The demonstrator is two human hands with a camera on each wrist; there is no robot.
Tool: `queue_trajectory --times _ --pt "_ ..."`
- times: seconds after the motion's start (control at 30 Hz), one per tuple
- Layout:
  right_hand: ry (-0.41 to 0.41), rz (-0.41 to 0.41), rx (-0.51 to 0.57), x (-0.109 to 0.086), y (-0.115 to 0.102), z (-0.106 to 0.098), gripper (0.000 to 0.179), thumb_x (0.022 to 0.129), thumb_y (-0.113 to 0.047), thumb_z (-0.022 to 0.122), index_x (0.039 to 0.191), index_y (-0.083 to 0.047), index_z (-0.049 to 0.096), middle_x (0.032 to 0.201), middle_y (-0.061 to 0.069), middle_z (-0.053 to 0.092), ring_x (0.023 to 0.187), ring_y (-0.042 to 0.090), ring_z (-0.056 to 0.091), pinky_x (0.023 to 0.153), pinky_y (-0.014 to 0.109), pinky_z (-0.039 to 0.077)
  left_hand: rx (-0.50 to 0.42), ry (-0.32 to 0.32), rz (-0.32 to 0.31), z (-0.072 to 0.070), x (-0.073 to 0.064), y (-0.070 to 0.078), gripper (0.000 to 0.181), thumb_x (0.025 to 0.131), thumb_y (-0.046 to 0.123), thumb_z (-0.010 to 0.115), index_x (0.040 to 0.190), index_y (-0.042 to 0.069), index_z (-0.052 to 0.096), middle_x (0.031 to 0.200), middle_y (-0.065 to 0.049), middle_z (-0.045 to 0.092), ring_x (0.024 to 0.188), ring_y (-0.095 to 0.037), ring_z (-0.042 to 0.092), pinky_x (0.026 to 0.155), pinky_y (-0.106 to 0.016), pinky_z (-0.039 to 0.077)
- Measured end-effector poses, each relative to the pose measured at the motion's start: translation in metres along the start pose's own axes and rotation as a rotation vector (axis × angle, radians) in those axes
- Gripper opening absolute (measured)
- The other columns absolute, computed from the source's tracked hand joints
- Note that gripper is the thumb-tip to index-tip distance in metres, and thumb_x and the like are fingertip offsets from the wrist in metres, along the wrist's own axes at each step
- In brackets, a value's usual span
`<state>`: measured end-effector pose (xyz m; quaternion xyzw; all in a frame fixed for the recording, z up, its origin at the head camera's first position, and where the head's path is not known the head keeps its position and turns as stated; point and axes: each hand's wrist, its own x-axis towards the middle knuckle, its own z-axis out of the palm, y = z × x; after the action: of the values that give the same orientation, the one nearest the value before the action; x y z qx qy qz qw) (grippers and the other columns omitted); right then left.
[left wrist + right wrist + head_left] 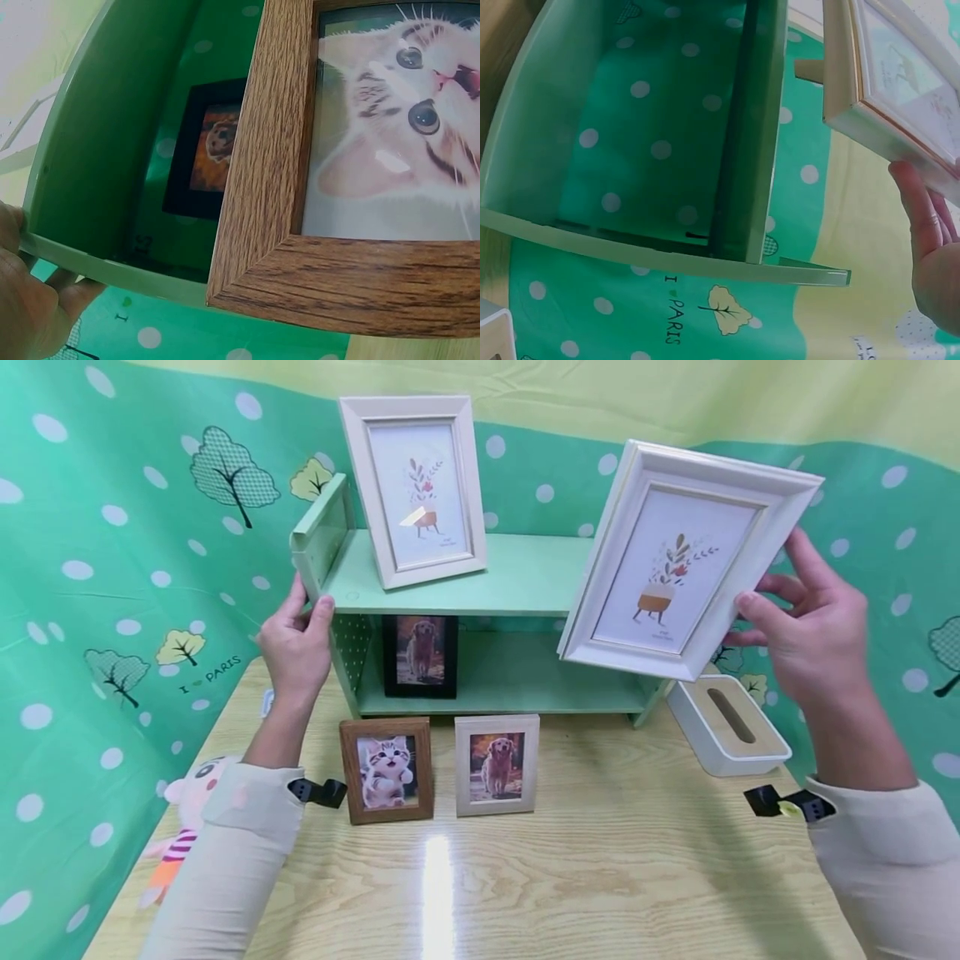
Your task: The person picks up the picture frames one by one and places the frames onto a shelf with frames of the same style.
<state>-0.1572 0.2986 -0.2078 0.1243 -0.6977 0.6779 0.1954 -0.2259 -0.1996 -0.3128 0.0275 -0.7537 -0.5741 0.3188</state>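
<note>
In the head view my right hand point(817, 618) grips a large white picture frame point(705, 468) by its right edge, thumb on the front. This frame is tilted and overlaps the right end of the green shelf point(525, 560). My left hand point(296, 643) pinches the left side panel of that shelf near its front edge. A second white picture frame point(375, 502) stands on the top board toward the left. Inside the lower level is a black picture frame point(388, 652) with a dog photo. The right wrist view shows fingers point(915, 202) under the held frame's edge.
Before the shelf stand a brown wooden picture frame point(350, 768) with a kitten photo and a whitish picture frame point(462, 777) with a dog photo. A white tissue box point(735, 764) sits at right. Behind the left forearm lies a plush toy point(187, 802) on the wooden table point(585, 860).
</note>
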Motion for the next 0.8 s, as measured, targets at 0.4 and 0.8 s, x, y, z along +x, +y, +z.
queue_trajectory --times 0.4,0.8 --pt "0.056 0.065 0.025 0.025 -0.009 0.012 0.074 0.088 -0.001 0.076 0.149 -0.035 0.051 0.139 0.008 0.066 0.091 0.017 0.077 0.058 0.035 0.063 0.013 0.018 0.016 0.000 0.000 -0.001 0.045 0.100 0.031 0.066 0.143 0.034 0.051 0.145 0.004 0.058 0.115 -0.018 0.072 0.083 -0.012 0.060" --pt "0.092 0.093 0.035 0.045 -0.003 0.022 0.074 0.088 -0.004 0.078 0.147 -0.038 0.051 0.141 0.010 0.063 0.087 0.020 0.077 0.060 0.035 0.063 0.007 0.009 0.012 -0.001 -0.001 0.000 0.045 0.100 0.032 0.066 0.143 0.033 0.051 0.145 0.002 0.059 0.118 -0.020 0.070 0.094 -0.024 0.061"
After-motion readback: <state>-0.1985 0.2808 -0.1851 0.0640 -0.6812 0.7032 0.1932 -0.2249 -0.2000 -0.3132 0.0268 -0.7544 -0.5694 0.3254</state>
